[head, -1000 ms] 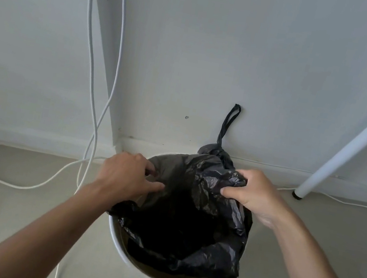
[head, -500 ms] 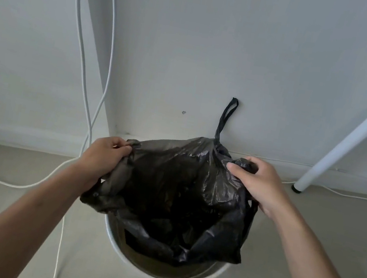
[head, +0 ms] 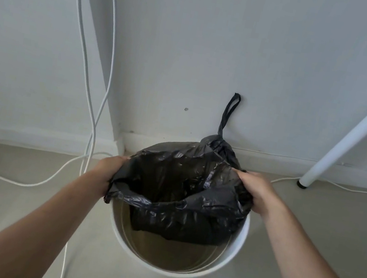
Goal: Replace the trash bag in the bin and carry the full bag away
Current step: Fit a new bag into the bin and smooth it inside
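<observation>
The bag [head: 183,188] hides both hands' fingertips and the bin's [head: 235,251] far rim.

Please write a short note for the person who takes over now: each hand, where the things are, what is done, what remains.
Left hand: gripping the left edge of the new black bag.
Right hand: gripping its right edge.
The bag hangs open inside the white bin; its near edge sags below the rim, which is bare at the front.
The full bag, tied, sits behind the bin against the wall, loop upward.
Done: old bag out, new one in.
Left: fold the edge over the rim all round, then carry the full bag away.
</observation>
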Demonstrator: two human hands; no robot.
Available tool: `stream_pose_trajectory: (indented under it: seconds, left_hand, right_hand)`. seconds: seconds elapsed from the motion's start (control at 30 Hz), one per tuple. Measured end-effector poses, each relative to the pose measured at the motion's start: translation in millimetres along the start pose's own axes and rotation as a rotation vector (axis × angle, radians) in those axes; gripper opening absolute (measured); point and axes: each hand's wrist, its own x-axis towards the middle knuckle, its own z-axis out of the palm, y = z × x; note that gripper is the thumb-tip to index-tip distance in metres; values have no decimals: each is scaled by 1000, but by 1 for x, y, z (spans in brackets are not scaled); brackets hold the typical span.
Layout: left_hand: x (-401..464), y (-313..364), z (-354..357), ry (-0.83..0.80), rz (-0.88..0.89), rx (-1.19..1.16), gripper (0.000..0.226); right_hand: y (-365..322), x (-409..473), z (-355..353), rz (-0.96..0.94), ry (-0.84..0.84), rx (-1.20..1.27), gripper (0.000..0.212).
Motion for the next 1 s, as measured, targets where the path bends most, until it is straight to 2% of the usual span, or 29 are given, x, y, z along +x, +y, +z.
stream_pose_trajectory:
  seconds: [0.07,0.13,0.17,0.23,0.33,0.43,0.5,0.6,0.67,0.8,0.87,1.0]
  left_hand:
    - [0,0,-2,-20,-14,-58,16]
    - [-1,5,-4,-74,-23,-155,34]
    - [-4,11,-5,-110,-14,-209,41]
    - [-7,23,-9,-159,78,-341,38]
    - [-3,27,-11,-175,159,-382,42]
    - [4,19,-12,-230,111,-335,52]
    - [3,16,-8,-211,79,-334,47]
    - [5,12,-7,-178,35,-235,45]
    - [7,9,-10,-171,17,-140,45]
    - [-1,8,-15,-180,-21,20,23]
    - [-10,9,-22,-222,-66,115,10]
    - [-32,16,-40,-350,-75,268,13]
  right_hand:
    - [1,0,-2,22,-16,65,31]
    - [-2,-1,-6,12,-27,159,29]
    - [-4,-1,-8,-2,-43,227,25]
    - [-12,-2,-15,-34,-79,366,12]
    - [-19,-3,-21,-60,-114,512,24]
    - [-19,-5,-19,-9,-190,549,34]
    - [-16,-6,-16,33,-207,516,41]
    - [-7,2,-15,113,-138,422,44]
    - [-1,4,-16,153,-74,274,37]
    - [1,3,-29,196,-28,-30,16]
    - [-5,-6,-38,212,-68,-104,23]
    - [-11,-31,-61,260,-285,-216,39]
